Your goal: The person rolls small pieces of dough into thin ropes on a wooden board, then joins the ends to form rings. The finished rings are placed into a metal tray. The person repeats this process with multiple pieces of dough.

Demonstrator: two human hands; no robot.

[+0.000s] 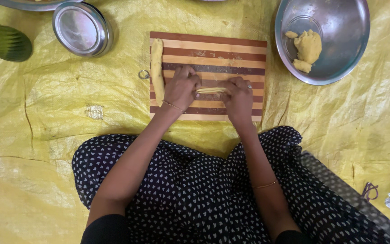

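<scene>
Dough strip pressed between two hands on a striped board

Dough strip, thin and pale yellow, lies crosswise on the striped wooden cutting board, and only its middle part shows between the two hands. Nearest to me is the person's lap, covered in dark cloth with small white dots, and both forearms reach out from it toward the board. The left hand lies palm down with its fingers curled and pressed on the left end of the strip. The right hand does the same on the right end, fingers bent over the dough, a ring on one finger. I cannot tell whether the fingertips pinch the strip or only press it flat. A thin bracelet sits on each arm.

Just left of the left hand, a thicker dough roll lies lengthwise along the board's left edge. A small metal ring hangs at that edge. The board rests on a crinkled yellow plastic sheet that covers the floor.

Farther off to the right stands a steel bowl with a few lumps of dough inside. Far left, a round steel lid lies flat, and a green object shows at the left edge.
</scene>
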